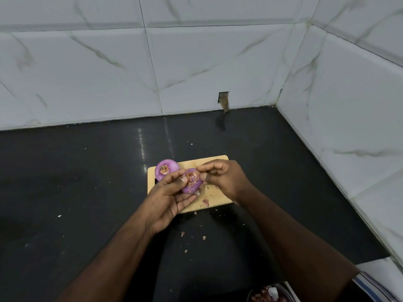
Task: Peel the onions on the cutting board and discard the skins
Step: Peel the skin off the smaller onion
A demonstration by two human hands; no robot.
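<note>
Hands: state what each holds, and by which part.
Left hand cups an onion from below. Right hand pinches skin at its root end.

One purple onion (192,181), root end up with dry brownish shreds on top, was cradled in the fingers of the left hand (169,198), the right hand (225,178) pinching at its top edge. A second purple onion (166,169), smooth and root end up, was seen just beyond the left hand's fingertips, on the far left corner of the pale wooden cutting board (214,196). A small skin scrap (205,202) was seen on the board, below the right hand.
</note>
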